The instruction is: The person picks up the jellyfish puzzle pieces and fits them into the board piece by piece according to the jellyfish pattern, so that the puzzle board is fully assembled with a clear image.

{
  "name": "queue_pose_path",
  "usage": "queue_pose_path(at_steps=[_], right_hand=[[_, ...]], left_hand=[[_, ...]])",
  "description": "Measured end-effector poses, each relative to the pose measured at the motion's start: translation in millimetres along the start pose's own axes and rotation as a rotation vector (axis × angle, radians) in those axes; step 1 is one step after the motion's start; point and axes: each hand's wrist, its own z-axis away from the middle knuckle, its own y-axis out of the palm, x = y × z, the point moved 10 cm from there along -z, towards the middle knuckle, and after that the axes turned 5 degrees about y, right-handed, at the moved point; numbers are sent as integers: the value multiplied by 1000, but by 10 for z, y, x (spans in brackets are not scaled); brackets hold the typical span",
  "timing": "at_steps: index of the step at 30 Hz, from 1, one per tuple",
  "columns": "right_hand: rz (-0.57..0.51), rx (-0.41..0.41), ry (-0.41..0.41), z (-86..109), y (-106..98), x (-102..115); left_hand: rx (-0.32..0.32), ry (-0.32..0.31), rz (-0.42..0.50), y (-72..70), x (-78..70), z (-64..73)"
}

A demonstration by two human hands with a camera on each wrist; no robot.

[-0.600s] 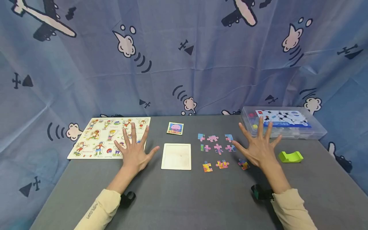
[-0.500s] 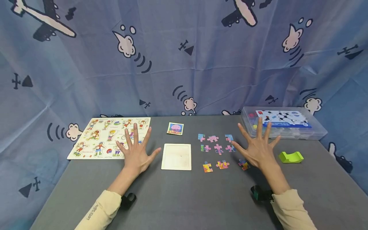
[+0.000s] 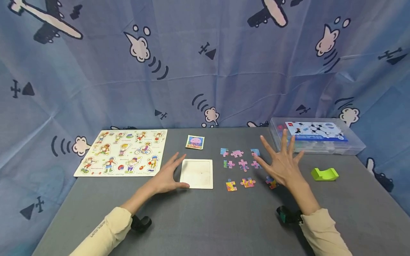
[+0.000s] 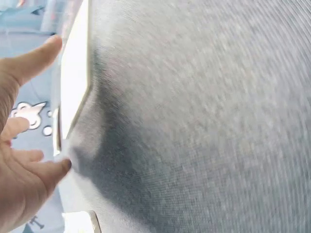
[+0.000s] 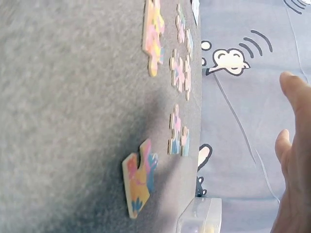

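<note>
My left hand [image 3: 164, 179] reaches toward the left side of a square pale wooden puzzle tray [image 3: 196, 174], thumb and fingers spread apart. In the head view its thumb tip overlaps the tray's near left corner. The left wrist view shows the tray [image 4: 77, 68] edge-on beside the thumb, and nothing is held. My right hand [image 3: 283, 167] hovers with its fingers fanned out, right of several loose jigsaw pieces [image 3: 243, 165]. Below it lies a corner puzzle piece [image 5: 138, 179], partly covered by the hand in the head view.
A cream board with sports figures [image 3: 125, 153] lies at the back left. A small octopus picture card [image 3: 195, 142] sits behind the tray. On the right are a clear plastic case [image 3: 317, 147] and a green curved block [image 3: 324, 174]. A blue patterned curtain [image 3: 205, 64] hangs behind the table.
My left hand has come off the sports board, moving right and turning sideways to the tray's left edge. My right hand has shifted slightly left, fingers still spread.
</note>
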Motion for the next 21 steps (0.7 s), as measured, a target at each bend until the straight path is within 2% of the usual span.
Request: queue_pose_path(at_steps=[8, 17, 21], right_hand=[[-81, 49, -38, -51, 84, 116], [-285, 146, -67, -128, 247, 188], [-391, 164, -70, -199, 255, 188]], left_hand=[[7, 50, -13, 56, -33, -45], [-15, -61, -1, 75, -3, -85], [-36, -64, -12, 58, -35, -101]])
